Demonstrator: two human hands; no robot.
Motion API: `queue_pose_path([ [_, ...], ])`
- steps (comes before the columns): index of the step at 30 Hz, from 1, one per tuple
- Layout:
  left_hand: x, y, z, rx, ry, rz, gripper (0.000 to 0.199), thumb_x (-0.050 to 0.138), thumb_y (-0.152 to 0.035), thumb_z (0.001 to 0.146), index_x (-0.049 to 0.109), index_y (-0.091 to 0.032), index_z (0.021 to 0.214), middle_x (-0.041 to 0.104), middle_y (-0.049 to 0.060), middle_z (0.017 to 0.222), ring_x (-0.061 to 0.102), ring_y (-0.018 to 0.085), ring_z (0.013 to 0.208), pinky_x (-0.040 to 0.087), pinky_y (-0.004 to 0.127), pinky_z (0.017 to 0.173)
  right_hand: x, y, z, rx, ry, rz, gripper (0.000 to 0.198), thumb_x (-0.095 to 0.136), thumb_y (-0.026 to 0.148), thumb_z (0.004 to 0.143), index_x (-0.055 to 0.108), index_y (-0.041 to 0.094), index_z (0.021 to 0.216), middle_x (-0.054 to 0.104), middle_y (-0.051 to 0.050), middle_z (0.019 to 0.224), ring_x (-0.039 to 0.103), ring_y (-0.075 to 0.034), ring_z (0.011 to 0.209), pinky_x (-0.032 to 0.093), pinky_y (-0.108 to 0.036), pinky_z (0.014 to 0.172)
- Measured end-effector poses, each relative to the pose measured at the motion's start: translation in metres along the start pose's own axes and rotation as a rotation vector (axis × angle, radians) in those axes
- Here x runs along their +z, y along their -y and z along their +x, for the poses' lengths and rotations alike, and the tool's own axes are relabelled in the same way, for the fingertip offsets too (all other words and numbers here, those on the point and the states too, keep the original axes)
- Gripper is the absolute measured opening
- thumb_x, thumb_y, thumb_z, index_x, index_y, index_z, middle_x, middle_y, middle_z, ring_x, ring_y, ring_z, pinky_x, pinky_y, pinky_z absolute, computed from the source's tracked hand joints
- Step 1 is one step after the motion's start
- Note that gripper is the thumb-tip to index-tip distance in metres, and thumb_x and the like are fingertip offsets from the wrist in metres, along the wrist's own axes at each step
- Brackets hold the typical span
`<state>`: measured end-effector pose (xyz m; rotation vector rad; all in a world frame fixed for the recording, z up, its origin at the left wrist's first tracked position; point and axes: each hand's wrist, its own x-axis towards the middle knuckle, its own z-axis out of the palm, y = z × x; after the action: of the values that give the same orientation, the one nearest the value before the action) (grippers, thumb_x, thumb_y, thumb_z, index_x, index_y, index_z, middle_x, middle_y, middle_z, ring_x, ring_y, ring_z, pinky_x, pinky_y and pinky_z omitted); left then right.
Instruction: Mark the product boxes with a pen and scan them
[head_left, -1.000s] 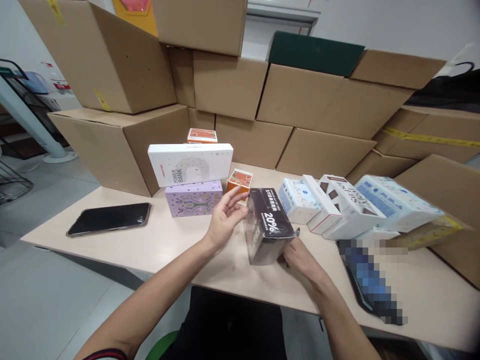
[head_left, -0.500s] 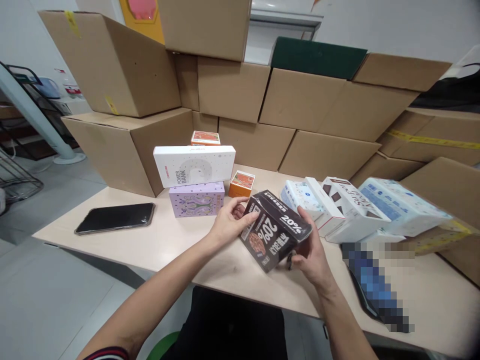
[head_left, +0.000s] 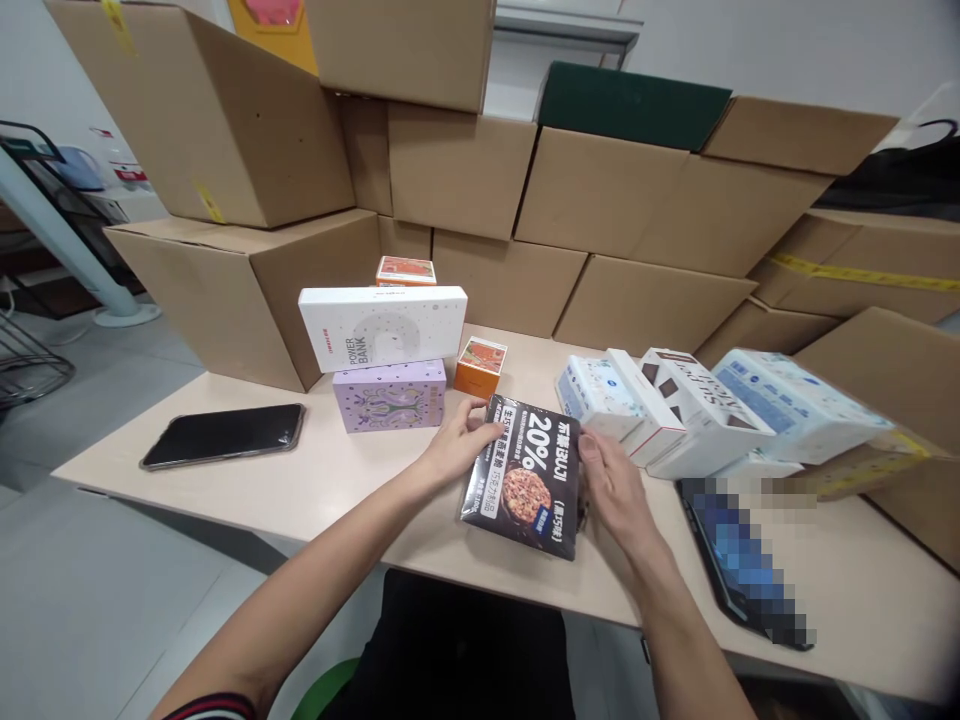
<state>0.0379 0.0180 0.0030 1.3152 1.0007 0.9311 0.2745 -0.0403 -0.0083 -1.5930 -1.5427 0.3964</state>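
Note:
Between my two hands is a black snack box (head_left: 525, 475) with white lettering, a big "20%" and a round cookie picture; its printed front faces up toward me. My left hand (head_left: 466, 445) is closed on its left edge, thumb on the front. My right hand (head_left: 611, 490) grips the right side, its fingertips partly hidden behind the box. Just beyond my left hand stand a purple patterned box (head_left: 390, 398), a white power bank box (head_left: 382, 330) on top of it, and a small orange box (head_left: 481, 367). Another orange box (head_left: 406, 270) shows behind the white one.
A dark phone (head_left: 223, 436) lies at the table's left. To the right stand white and blue boxes (head_left: 600, 395), a white chocolate-printed box (head_left: 705, 410) and a device with a blurred screen (head_left: 739, 560). Cardboard cartons (head_left: 465, 180) wall off the back; the table's front edge is near me.
The black box has been turned so its printed front faces me more squarely, its top side no longer showing. My right hand has shifted along its right edge. The view moved slightly.

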Motion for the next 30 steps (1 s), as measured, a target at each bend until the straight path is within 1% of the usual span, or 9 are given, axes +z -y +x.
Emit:
queue_pose_path([
  [2, -0.004, -0.001, 0.0, 0.017, -0.001, 0.119, 0.053, 0.063, -0.042, 0.087, 0.049, -0.021, 0.133, 0.071, 0.009, 0.106, 0.069, 0.025, 0.094, 0.051, 0.041, 0.089, -0.01, -0.008, 0.002, 0.018, -0.005, -0.288, 0.046, 0.037, 0.045, 0.097, 0.066, 0.017, 0.12, 0.066, -0.015, 0.119, 0.06, -0.029, 0.111, 0.042, -0.041, 0.096],
  [6, -0.01, -0.007, -0.004, 0.074, -0.008, 0.527, 0.045, 0.048, -0.048, 0.094, 0.053, -0.023, 0.131, 0.068, 0.009, 0.123, 0.065, 0.026, 0.112, 0.048, 0.04, 0.099, -0.022, -0.02, 0.0, 0.071, 0.098, -0.46, 0.034, 0.04, 0.022, 0.091, 0.07, 0.017, 0.104, 0.066, -0.013, 0.092, 0.061, -0.025, 0.086, 0.04, -0.035, 0.079],
  [9, -0.011, -0.011, -0.007, 0.071, -0.019, 0.602, 0.043, 0.046, -0.047, 0.094, 0.058, -0.02, 0.125, 0.069, 0.01, 0.12, 0.064, 0.029, 0.112, 0.047, 0.041, 0.099, -0.022, -0.023, -0.004, 0.043, 0.216, -0.518, 0.033, 0.041, 0.011, 0.086, 0.071, 0.02, 0.097, 0.061, -0.008, 0.087, 0.057, -0.019, 0.08, 0.036, -0.029, 0.073],
  [14, -0.007, -0.013, -0.011, 0.095, -0.095, 0.695, 0.052, 0.048, -0.039, 0.093, 0.048, -0.021, 0.141, 0.067, 0.013, 0.12, 0.062, 0.033, 0.113, 0.045, 0.049, 0.099, -0.017, -0.012, -0.007, -0.001, 0.302, -0.606, 0.022, 0.043, 0.011, 0.088, 0.062, 0.02, 0.085, 0.052, -0.005, 0.084, 0.051, -0.018, 0.081, 0.031, -0.027, 0.069],
  [16, -0.004, -0.013, -0.012, 0.215, -0.141, 0.71, 0.045, 0.049, -0.032, 0.092, 0.055, -0.02, 0.135, 0.065, 0.012, 0.123, 0.058, 0.03, 0.118, 0.045, 0.048, 0.101, -0.016, -0.008, -0.008, -0.006, 0.305, -0.632, 0.018, 0.044, 0.011, 0.088, 0.057, 0.02, 0.08, 0.05, -0.004, 0.082, 0.049, -0.018, 0.079, 0.029, -0.027, 0.068],
  [19, -0.002, -0.011, -0.013, 0.583, -0.183, 0.671, 0.027, 0.049, -0.023, 0.091, 0.071, -0.02, 0.106, 0.067, 0.009, 0.112, 0.057, 0.025, 0.113, 0.045, 0.044, 0.101, -0.016, -0.007, -0.008, -0.009, 0.299, -0.657, 0.016, 0.045, 0.009, 0.086, 0.053, 0.02, 0.078, 0.048, -0.003, 0.079, 0.046, -0.017, 0.075, 0.027, -0.027, 0.066],
  [23, -0.002, -0.01, -0.014, 0.887, -0.022, 0.644, 0.026, 0.049, -0.019, 0.092, 0.075, -0.019, 0.094, 0.071, 0.008, 0.105, 0.059, 0.023, 0.109, 0.046, 0.044, 0.103, -0.022, -0.014, -0.005, 0.004, 0.256, -0.678, 0.014, 0.046, 0.008, 0.084, 0.053, 0.021, 0.085, 0.05, -0.003, 0.079, 0.045, -0.016, 0.071, 0.026, -0.028, 0.065],
  [28, -0.005, -0.012, -0.015, 0.693, 0.211, 0.829, 0.037, 0.049, -0.027, 0.094, 0.072, -0.024, 0.123, 0.058, 0.007, 0.143, 0.034, 0.033, 0.143, 0.027, 0.056, 0.12, -0.031, -0.016, 0.0, 0.049, 0.159, -0.658, 0.007, 0.045, 0.017, 0.088, 0.05, 0.021, 0.091, 0.055, -0.003, 0.077, 0.05, -0.017, 0.068, 0.03, -0.029, 0.063],
  [30, -0.005, -0.015, -0.017, 0.56, 0.267, 0.867, 0.039, 0.046, -0.032, 0.097, 0.068, -0.03, 0.129, 0.048, 0.003, 0.154, 0.024, 0.036, 0.149, 0.019, 0.061, 0.121, -0.031, -0.012, 0.001, 0.072, 0.022, -0.509, 0.004, 0.049, 0.026, 0.089, 0.049, 0.022, 0.09, 0.057, -0.001, 0.073, 0.053, -0.018, 0.065, 0.035, -0.03, 0.063],
])
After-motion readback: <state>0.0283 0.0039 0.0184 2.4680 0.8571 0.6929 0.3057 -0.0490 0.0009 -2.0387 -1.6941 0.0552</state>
